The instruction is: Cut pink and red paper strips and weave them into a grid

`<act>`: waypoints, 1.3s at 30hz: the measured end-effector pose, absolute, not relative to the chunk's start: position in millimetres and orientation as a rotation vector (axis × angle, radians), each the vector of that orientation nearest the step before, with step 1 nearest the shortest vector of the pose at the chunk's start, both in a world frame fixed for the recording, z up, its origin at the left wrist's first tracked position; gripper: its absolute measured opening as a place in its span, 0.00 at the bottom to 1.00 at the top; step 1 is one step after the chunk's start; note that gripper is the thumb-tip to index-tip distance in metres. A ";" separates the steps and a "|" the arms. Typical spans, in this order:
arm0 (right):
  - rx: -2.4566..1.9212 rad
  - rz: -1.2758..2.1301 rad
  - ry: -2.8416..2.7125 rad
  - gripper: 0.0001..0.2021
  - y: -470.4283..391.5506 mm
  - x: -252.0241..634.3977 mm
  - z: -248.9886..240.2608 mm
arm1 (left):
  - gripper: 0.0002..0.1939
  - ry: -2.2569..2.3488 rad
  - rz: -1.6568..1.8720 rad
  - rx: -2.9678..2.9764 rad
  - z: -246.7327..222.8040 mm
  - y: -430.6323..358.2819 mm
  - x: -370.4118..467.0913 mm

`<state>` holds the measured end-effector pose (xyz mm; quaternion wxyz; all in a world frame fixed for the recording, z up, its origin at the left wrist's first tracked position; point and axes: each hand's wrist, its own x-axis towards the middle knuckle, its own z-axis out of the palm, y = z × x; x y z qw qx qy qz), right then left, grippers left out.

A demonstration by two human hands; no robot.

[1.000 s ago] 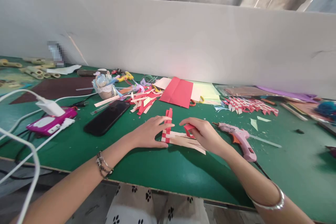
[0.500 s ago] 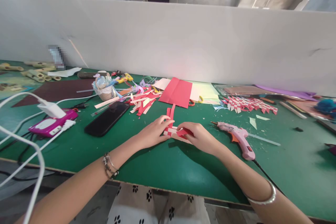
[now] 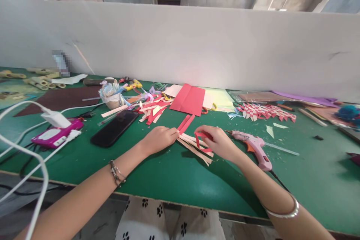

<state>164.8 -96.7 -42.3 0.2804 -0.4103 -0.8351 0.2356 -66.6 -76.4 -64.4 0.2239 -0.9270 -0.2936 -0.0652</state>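
Note:
My left hand (image 3: 163, 137) is closed on one end of a bundle of woven paper strips, whose checked part is mostly hidden by the fingers. From it, pale pink paper strips (image 3: 194, 149) fan out toward the lower right, and red paper strips (image 3: 186, 122) stick up toward the back. My right hand (image 3: 217, 140) pinches a red paper strip (image 3: 197, 140) that bends into a loop over the pale strips. A folded red paper sheet (image 3: 189, 99) lies just behind the hands.
To the right lies a pink hot glue gun (image 3: 254, 146) with its cord. A black phone (image 3: 114, 128), a magenta power strip (image 3: 57, 133) and white cables are on the left. Behind are loose strips (image 3: 154, 108), a cup (image 3: 112, 99) and a woven red-white band (image 3: 267, 111).
My left hand has closed over the woven end. The bundle has turned so its pale strips spread out to the right, and the red strip in my right hand now forms a loop.

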 end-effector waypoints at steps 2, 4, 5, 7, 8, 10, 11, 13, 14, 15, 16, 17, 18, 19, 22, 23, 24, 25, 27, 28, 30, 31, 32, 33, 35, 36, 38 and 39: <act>-1.113 0.628 -2.238 0.15 -97.0 164.8 -42.3 | 0.10 -0.827 -0.205 -2.573 -63.1 -78.1 -71.2; -1.120 0.629 -2.241 0.15 -97.2 164.5 -42.5 | 0.11 -0.846 -0.232 -2.599 -62.2 -82.3 -76.4; -1.121 0.632 -2.243 0.15 -97.3 164.4 -42.7 | 0.12 -0.857 -0.243 -2.616 -61.8 -85.3 -79.2; -1.123 0.640 -2.246 0.15 -97.2 164.1 -42.9 | 0.13 -0.888 -0.272 -2.672 -60.9 -92.7 -85.0; -1.122 0.643 -2.249 0.15 -97.1 164.0 -43.0 | 0.13 -0.917 -0.287 -2.715 -60.2 -96.6 -88.0; -1.114 0.646 -2.256 0.15 -96.8 164.0 -43.1 | 0.13 -1.001 -0.309 -2.824 -58.1 -103.5 -93.5; -1.111 0.648 -2.261 0.15 -96.7 163.9 -43.1 | 0.13 -1.049 -0.309 -2.885 -56.8 -105.8 -95.7; -1.112 0.665 -2.271 0.15 -96.7 163.5 -43.1 | 0.15 -1.143 -0.297 -2.994 -54.0 -107.3 -98.4; -1.116 0.677 -2.275 0.15 -96.8 163.1 -43.1 | 0.17 -1.182 -0.303 -3.035 -52.9 -106.2 -98.6; -1.121 0.688 -2.279 0.15 -96.8 162.8 -43.1 | 0.17 -1.212 -0.320 -3.067 -52.0 -104.0 -98.1; -1.126 0.698 -2.283 0.15 -96.9 162.4 -43.2 | 0.18 -1.233 -0.345 -3.091 -51.6 -100.7 -96.9; -1.131 0.706 -2.288 0.15 -96.9 162.2 -43.4 | 0.18 -1.243 -0.373 -3.111 -51.7 -96.6 -95.1; -1.135 0.710 -2.294 0.15 -96.8 162.1 -43.8 | 0.18 -1.239 -0.394 -3.131 -52.1 -92.0 -93.0; -1.138 0.711 -2.300 0.16 -96.7 162.1 -44.4 | 0.17 -1.219 -0.397 -3.153 -52.8 -87.1 -90.7; -1.143 0.719 -2.332 0.15 -96.8 162.1 -46.9 | 0.16 -1.101 -0.310 -3.202 -55.3 -74.6 -84.8; -1.143 0.718 -2.346 0.14 -97.3 161.7 -47.8 | 0.16 -1.065 -0.278 -3.202 -55.9 -72.0 -83.5; -1.141 0.714 -2.361 0.14 -98.2 160.7 -48.6 | 0.15 -1.038 -0.255 -3.196 -56.2 -70.5 -82.7; -1.140 0.704 -2.375 0.13 -99.6 159.0 -49.4 | 0.15 -1.023 -0.241 -3.185 -56.4 -70.1 -82.1; -1.155 0.658 -2.405 0.12 -104.0 153.6 -50.6 | 0.15 -1.020 -0.234 -3.157 -56.6 -72.0 -81.7; -1.180 0.620 -2.420 0.12 -106.6 150.0 -51.1 | 0.15 -1.029 -0.229 -3.138 -56.8 -73.9 -81.6; -1.237 0.528 -2.465 0.14 -111.9 142.6 -52.2 | 0.16 -1.058 -0.220 -3.093 -57.4 -78.4 -81.5; -1.255 0.481 -2.494 0.15 -114.1 139.4 -52.7 | 0.16 -1.079 -0.212 -3.069 -57.9 -80.6 -81.6; -1.256 0.446 -2.524 0.16 -115.7 137.0 -53.2 | 0.16 -1.101 -0.203 -3.047 -58.3 -82.6 -81.9; -1.243 0.430 -2.553 0.15 -116.6 135.4 -53.6 | 0.16 -1.124 -0.190 -3.028 -58.7 -84.2 -82.4; -1.203 0.467 -2.582 0.14 -116.5 135.4 -54.0 | 0.16 -1.164 -0.171 -2.999 -59.3 -86.6 -84.2; -1.188 0.516 -2.576 0.14 -115.8 136.6 -53.8 | 0.16 -1.180 -0.168 -2.992 -59.4 -87.4 -85.3; -1.160 0.630 -2.544 0.14 -114.2 140.0 -52.6 | 0.17 -1.222 -0.183 -2.987 -59.6 -88.6 -87.1; -1.150 0.669 -2.525 0.14 -113.6 141.5 -51.7 | 0.17 -1.268 -0.205 -2.982 -59.8 -89.1 -87.4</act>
